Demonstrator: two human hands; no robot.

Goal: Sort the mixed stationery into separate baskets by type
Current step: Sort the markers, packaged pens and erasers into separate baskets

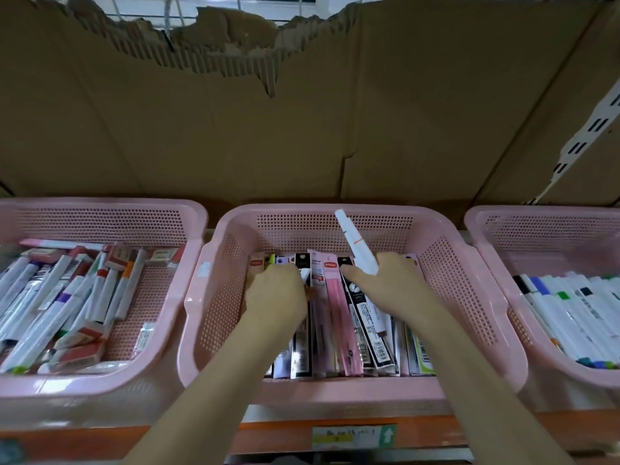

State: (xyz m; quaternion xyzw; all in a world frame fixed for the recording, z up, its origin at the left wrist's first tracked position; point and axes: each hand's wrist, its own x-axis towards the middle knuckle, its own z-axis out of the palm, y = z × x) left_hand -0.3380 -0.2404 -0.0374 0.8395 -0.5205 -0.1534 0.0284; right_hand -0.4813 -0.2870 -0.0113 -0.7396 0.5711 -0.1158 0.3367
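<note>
While right hand (391,280) grips it, white marker (355,243) shows an orange band.

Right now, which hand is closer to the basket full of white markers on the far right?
Right. The right hand is in the middle basket, holding a white marker, beside the right basket. The left hand is farther left, among the packets.

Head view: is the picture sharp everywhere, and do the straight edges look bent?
Head view: the middle basket and the packs under both hands are fairly sharp; the left basket's contents look soft and smeared; the wide lens bows the baskets' rims and tilts the slotted shelf rail at the right edge; lighting is dim and even, without glare.
</note>
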